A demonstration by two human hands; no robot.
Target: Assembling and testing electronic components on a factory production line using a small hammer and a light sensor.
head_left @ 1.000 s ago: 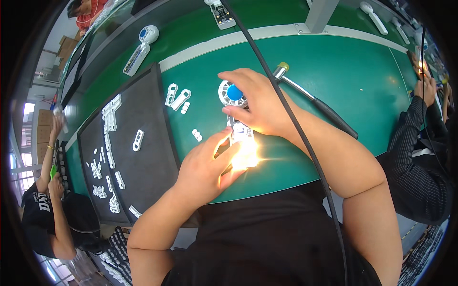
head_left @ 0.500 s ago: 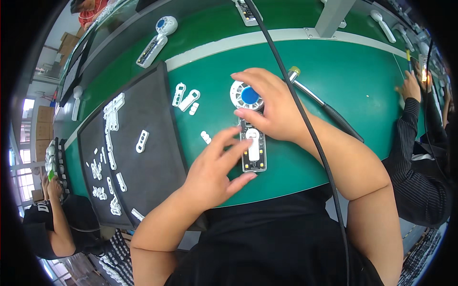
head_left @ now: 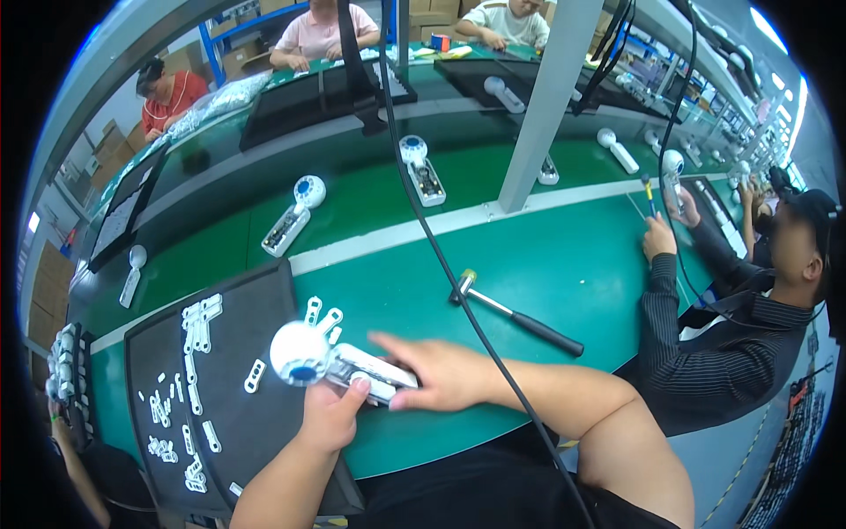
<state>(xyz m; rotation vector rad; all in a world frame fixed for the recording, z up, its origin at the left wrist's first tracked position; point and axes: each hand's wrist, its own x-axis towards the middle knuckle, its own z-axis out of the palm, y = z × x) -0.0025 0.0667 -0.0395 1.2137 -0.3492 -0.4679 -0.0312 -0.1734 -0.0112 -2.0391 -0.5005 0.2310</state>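
A white handheld device [head_left: 302, 351] with a ball-shaped head, a blue disc and a long handle is held up over the near left of the bench. Its head points left and its handle slants down to the right. My left hand [head_left: 330, 416] grips it from below, the thumb pressed on the handle near the neck. Around the handle's far end is my right hand [head_left: 441, 375], thumb beneath and fingers over it. Small white plastic parts [head_left: 330, 319] lie just behind the device, partly hidden by it.
A mallet [head_left: 529, 324] with a black grip lies on the green bench [head_left: 405, 273]. The black tray [head_left: 251, 317] at left holds several white parts. Similar devices [head_left: 423, 176] stand on the green conveyor beyond. A black cable hangs across my view. A co-worker [head_left: 731, 326] sits at right.
The device has been lifted from the bench and turned sideways, head to the left. Both hands have shifted left with it. My view has tilted up, showing more conveyor and people.
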